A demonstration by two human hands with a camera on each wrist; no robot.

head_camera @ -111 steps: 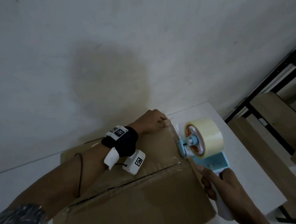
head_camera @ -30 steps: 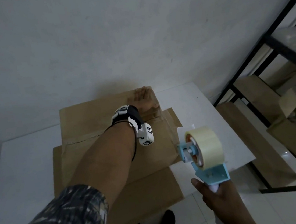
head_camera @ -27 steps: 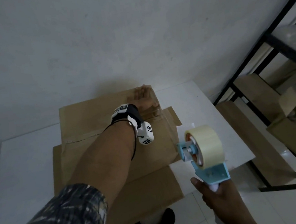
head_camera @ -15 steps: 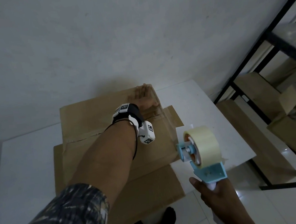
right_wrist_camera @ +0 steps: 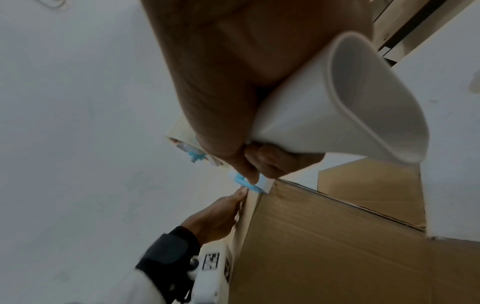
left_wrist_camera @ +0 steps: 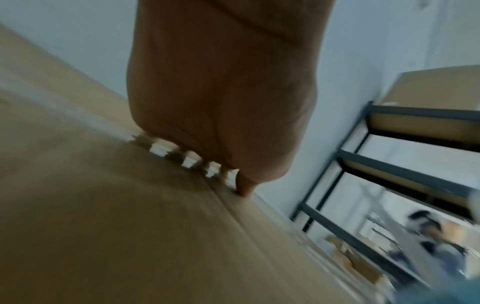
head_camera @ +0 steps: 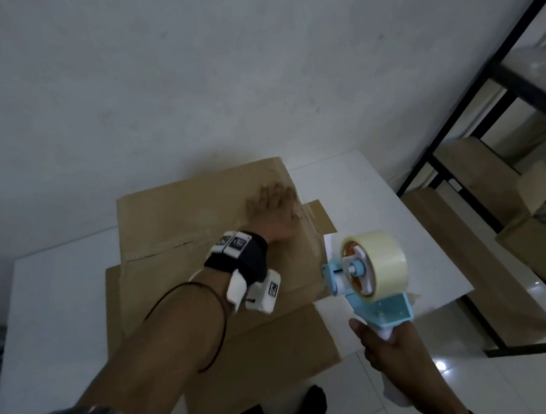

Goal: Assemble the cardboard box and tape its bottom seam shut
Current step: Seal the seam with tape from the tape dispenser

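step: smoothing tape on seam | cardboard box (head_camera: 198, 211) upside-down on worktop (head_camera: 55, 297) | your left hand (head_camera: 274, 215) flat, pressing | right hand (head_camera: 394, 345) clenching tape dispenser (head_camera: 369, 274) | next: check seam end

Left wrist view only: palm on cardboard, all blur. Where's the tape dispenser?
Observer: Head view: the right hand holds the tape dispenser up, off the cardboard box's right side.
Operator: What grip?
Observer: Right wrist view: fingers curled round its white handle.
Operator: Where on the box is the left hand?
Observer: The left hand lies flat on top, at the far right edge.
Operator: Under the box?
Observer: A flat cardboard sheet, overhanging the table's near edge.
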